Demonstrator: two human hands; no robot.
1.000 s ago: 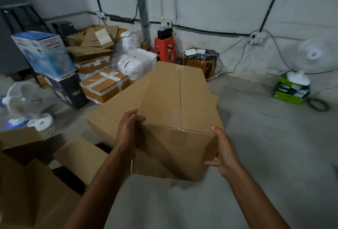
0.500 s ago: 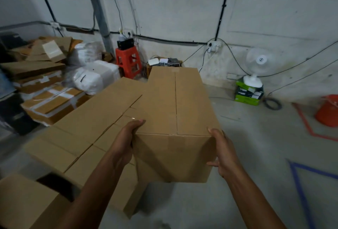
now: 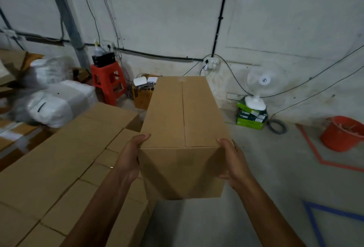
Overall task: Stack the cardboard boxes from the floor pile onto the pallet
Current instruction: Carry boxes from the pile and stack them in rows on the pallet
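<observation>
The box (image 3: 183,128) was held between the left hand (image 3: 128,160) and right hand (image 3: 234,164), stacked boxes (image 3: 59,158) to its left, a stool (image 3: 108,81) and fan (image 3: 264,81) behind it, a bucket (image 3: 340,134) far right.

Both bare arms reach forward. The left hand (image 3: 129,161) grips the near left edge of the cardboard box (image 3: 183,120). The right hand (image 3: 234,165) grips its near right edge, thumbs uppermost.

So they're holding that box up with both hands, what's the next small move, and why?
Probably carry it level toward the pallet, which doesn't show here: left hand and right hand grip the cardboard box at its near corners, with only bare floor beneath it.
</observation>
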